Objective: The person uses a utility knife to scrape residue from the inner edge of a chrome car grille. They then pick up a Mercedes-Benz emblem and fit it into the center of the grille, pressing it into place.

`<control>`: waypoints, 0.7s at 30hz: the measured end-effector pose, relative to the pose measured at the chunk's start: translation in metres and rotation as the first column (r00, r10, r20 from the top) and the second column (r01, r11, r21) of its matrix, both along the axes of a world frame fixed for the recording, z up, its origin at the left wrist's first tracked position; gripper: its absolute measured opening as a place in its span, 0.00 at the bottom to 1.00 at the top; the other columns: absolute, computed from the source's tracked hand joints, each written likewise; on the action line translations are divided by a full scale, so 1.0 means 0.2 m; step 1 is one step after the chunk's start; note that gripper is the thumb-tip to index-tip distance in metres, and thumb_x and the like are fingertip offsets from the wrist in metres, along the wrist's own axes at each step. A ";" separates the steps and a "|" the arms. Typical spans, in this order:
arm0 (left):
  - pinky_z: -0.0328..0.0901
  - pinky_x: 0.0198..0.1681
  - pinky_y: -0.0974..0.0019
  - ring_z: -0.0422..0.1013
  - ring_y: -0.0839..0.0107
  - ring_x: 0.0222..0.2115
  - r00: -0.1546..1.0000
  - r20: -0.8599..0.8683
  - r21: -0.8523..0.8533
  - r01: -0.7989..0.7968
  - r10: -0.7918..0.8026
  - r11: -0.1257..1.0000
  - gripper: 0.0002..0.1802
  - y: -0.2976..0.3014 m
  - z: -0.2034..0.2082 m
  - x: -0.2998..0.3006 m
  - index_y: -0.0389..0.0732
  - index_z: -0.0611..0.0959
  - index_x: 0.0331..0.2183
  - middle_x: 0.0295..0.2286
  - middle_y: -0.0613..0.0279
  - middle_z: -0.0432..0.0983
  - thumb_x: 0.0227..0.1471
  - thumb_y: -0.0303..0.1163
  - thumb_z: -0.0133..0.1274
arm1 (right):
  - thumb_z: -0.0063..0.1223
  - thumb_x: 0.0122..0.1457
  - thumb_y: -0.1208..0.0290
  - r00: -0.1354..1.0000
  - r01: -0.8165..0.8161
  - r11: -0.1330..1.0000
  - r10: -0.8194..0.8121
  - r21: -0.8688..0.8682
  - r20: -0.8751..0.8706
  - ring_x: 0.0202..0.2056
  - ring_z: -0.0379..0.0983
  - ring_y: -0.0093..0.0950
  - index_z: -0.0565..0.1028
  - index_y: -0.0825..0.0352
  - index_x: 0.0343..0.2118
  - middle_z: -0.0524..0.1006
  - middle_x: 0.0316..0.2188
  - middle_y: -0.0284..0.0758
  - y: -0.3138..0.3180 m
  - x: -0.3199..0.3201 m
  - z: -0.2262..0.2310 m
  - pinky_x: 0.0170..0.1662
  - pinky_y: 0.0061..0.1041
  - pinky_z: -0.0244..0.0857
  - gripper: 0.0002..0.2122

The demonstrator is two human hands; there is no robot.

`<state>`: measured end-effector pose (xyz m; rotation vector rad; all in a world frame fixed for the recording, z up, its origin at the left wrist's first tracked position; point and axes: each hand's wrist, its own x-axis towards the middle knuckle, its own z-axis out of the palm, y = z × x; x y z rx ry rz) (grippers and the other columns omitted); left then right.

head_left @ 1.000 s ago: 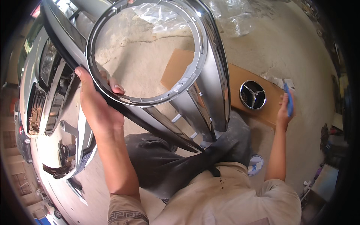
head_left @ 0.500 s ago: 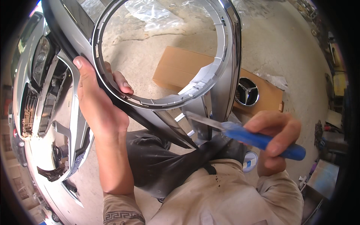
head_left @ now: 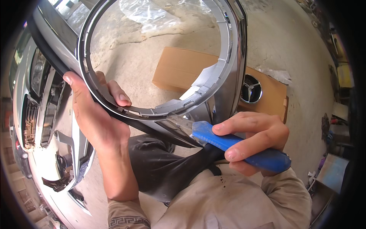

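A silver and black car grille piece (head_left: 227, 95) with a large round ring opening stands propped in front of me, its lower end by my dark trousers. My left hand (head_left: 100, 110) grips the ring's lower left rim, thumb outside and fingertips curled over the inner edge. Between the thumb and fingers of my right hand (head_left: 259, 135) is a blue-handled utility knife (head_left: 236, 145). Its blade points left and its tip meets or lies just in front of the ring's lower edge; I cannot tell if it touches.
On the concrete floor beyond lies a cardboard box (head_left: 187, 70), with a round chrome star emblem (head_left: 251, 88) on its right part. Clear plastic film (head_left: 146, 15) lies farther off. At left stands a car (head_left: 40, 91) with its front stripped, a loose bumper (head_left: 78, 145) beside it.
My right hand has brought the knife left, its blade now at the ring's lower rim. The grille piece and my left hand have shifted slightly left and down.
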<state>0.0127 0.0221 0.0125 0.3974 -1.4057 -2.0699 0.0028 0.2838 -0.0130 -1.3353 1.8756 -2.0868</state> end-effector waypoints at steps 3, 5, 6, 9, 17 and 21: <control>0.60 0.17 0.69 0.61 0.72 0.13 1.000 -0.003 0.005 0.012 -0.012 1.000 0.28 0.00 0.00 0.01 0.41 0.70 0.26 0.17 0.67 0.59 0.66 0.56 0.39 | 0.71 0.42 0.80 1.000 0.005 1.000 -0.005 0.014 -0.002 0.30 0.81 0.35 0.84 0.63 0.36 0.81 0.40 0.51 0.00 0.00 0.01 0.34 0.26 0.74 0.14; 0.60 0.17 0.69 0.61 0.72 0.13 1.000 -0.009 -0.001 0.017 -0.017 1.000 0.29 0.01 0.01 0.01 0.41 0.70 0.26 0.17 0.67 0.59 0.66 0.56 0.39 | 0.71 0.42 0.80 1.000 0.009 0.999 -0.007 0.043 -0.026 0.30 0.81 0.35 0.84 0.63 0.36 0.81 0.39 0.50 0.00 -0.01 0.03 0.34 0.26 0.74 0.15; 0.60 0.17 0.69 0.61 0.72 0.13 1.000 -0.011 -0.004 0.019 -0.019 1.000 0.29 0.02 0.01 0.01 0.41 0.70 0.26 0.18 0.67 0.59 0.66 0.56 0.39 | 0.71 0.41 0.80 0.998 0.021 0.997 -0.017 0.073 -0.053 0.30 0.81 0.35 0.84 0.63 0.35 0.81 0.39 0.50 0.01 -0.01 0.04 0.34 0.26 0.74 0.15; 0.60 0.17 0.69 0.61 0.72 0.14 1.000 -0.013 -0.068 0.026 -0.027 0.997 0.28 0.02 0.00 0.02 0.41 0.70 0.27 0.18 0.66 0.59 0.66 0.57 0.39 | 0.72 0.39 0.81 0.992 0.069 0.985 -0.051 0.156 -0.115 0.29 0.81 0.34 0.84 0.62 0.35 0.81 0.38 0.49 0.03 -0.02 0.07 0.34 0.25 0.73 0.16; 0.56 0.19 0.72 0.61 0.74 0.16 1.000 0.006 -0.101 -0.005 0.006 0.995 0.23 0.06 0.02 0.03 0.43 0.71 0.35 0.25 0.67 0.65 0.65 0.55 0.42 | 0.71 0.37 0.82 0.994 0.089 0.968 -0.073 0.236 -0.079 0.29 0.80 0.34 0.85 0.60 0.35 0.82 0.38 0.46 0.07 -0.03 0.11 0.33 0.24 0.73 0.18; 0.61 0.18 0.69 0.62 0.72 0.14 1.000 -0.003 -0.125 -0.026 0.026 0.992 0.26 0.05 0.01 0.02 0.38 0.72 0.35 0.19 0.65 0.62 0.66 0.54 0.41 | 0.70 0.38 0.81 0.987 0.063 0.956 -0.016 0.285 -0.162 0.30 0.81 0.36 0.84 0.60 0.36 0.81 0.40 0.49 0.09 -0.06 0.12 0.34 0.26 0.74 0.18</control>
